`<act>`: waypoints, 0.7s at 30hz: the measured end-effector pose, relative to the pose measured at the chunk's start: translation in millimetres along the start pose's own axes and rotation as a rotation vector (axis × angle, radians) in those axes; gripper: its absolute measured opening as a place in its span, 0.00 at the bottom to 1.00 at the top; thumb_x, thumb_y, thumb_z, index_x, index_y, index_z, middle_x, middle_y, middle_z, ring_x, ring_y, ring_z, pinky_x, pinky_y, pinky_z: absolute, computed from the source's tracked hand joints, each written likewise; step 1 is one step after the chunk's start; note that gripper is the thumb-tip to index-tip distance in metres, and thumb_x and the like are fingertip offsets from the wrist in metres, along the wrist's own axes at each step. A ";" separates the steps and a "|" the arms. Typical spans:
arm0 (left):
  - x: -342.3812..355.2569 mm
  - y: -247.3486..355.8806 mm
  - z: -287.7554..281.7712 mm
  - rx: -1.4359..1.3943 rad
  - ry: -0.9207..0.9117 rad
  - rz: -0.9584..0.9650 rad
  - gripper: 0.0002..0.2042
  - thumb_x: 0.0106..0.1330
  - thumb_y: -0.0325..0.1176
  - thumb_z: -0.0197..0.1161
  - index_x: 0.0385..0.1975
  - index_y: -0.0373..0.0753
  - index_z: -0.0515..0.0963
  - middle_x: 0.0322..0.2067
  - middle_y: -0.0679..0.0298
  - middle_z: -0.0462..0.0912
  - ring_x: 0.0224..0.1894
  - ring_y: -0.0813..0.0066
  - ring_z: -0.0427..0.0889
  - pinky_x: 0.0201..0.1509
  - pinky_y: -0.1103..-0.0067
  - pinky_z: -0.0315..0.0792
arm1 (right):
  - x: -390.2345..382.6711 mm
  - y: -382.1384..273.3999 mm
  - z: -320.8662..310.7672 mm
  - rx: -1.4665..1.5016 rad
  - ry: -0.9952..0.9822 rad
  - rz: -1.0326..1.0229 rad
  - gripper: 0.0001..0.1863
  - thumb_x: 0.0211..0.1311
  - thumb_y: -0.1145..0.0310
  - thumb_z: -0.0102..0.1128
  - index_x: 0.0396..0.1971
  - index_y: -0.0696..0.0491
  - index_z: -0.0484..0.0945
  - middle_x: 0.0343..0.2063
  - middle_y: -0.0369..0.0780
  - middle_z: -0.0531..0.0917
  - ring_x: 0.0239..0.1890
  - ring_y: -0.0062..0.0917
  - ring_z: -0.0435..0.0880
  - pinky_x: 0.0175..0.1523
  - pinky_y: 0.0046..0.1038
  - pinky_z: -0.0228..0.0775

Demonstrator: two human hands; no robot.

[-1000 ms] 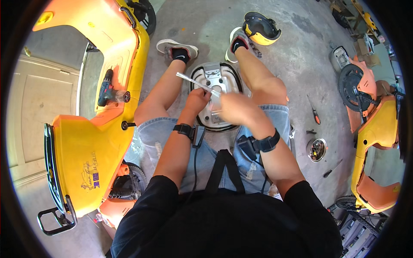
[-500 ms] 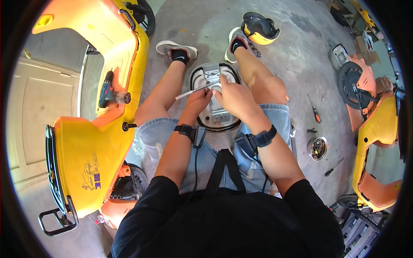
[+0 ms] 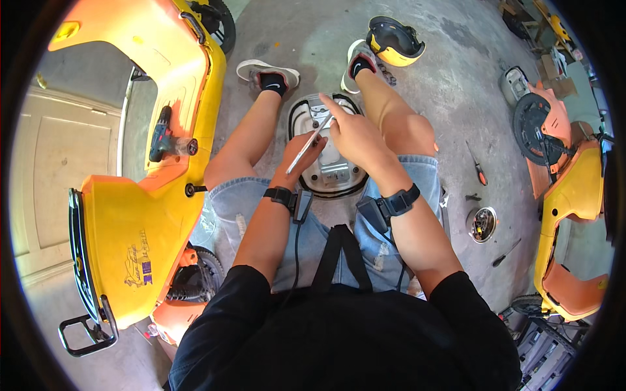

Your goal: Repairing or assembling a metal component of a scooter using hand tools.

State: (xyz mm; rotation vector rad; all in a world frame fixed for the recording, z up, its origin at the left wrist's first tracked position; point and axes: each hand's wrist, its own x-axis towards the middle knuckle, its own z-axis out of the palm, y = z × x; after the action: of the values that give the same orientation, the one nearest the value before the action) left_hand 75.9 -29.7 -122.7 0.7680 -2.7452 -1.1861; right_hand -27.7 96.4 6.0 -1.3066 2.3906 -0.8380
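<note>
On the floor between my feet lies an upturned scooter seat (image 3: 336, 174), its white underside edged in black, with metal plates fixed to it. Over its middle, my right hand (image 3: 360, 135) is closed around the upper end of a thin silver rod-like tool (image 3: 306, 148), index finger stretched forward. The tool slants down to the left across my left hand (image 3: 301, 151). That hand's fingers are curled over the left part of the seat; what they grip is hidden. Where the tool's upper end meets the seat is covered by my right hand.
A yellow scooter (image 3: 117, 247) stands close on the left, a cordless drill (image 3: 162, 137) on its footboard. To the right lie a screwdriver (image 3: 480, 173), a bowl of small parts (image 3: 482, 225) and another screwdriver (image 3: 507, 253). A yellow helmet (image 3: 394, 52) rests beyond my right foot.
The tool has swung from a flatter slant to a steeper one, its free end moving right and toward me. My right hand has turned slightly with it; the seat stays in place.
</note>
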 end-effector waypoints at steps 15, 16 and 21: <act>4.0 -9.2 4.8 0.053 0.191 -0.110 0.17 0.62 0.49 0.56 0.27 0.40 0.78 0.24 0.52 0.81 0.30 0.56 0.81 0.35 0.67 0.72 | 3.4 2.2 -5.4 0.260 -0.025 0.029 0.26 0.63 0.64 0.49 0.60 0.55 0.62 0.28 0.53 0.81 0.32 0.46 0.80 0.40 0.41 0.72; 5.0 -2.6 3.2 0.052 0.186 -0.105 0.17 0.62 0.49 0.56 0.27 0.40 0.78 0.24 0.52 0.81 0.30 0.56 0.81 0.35 0.67 0.72 | 2.4 7.5 -2.5 0.258 -0.021 0.033 0.26 0.63 0.64 0.49 0.60 0.55 0.62 0.28 0.53 0.81 0.32 0.46 0.80 0.40 0.41 0.72; 6.5 -2.8 5.8 0.049 0.103 -0.279 0.17 0.61 0.49 0.56 0.23 0.41 0.77 0.22 0.56 0.80 0.30 0.55 0.80 0.35 0.65 0.71 | -4.9 -8.7 -2.8 -0.042 -0.198 0.128 0.26 0.62 0.64 0.46 0.60 0.54 0.62 0.30 0.56 0.80 0.36 0.50 0.78 0.43 0.45 0.70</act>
State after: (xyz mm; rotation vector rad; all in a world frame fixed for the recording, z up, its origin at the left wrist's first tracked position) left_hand 70.0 -30.5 -129.7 1.2149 -2.6552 -1.0876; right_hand -20.6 97.9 13.4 -1.1769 2.3170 -0.5963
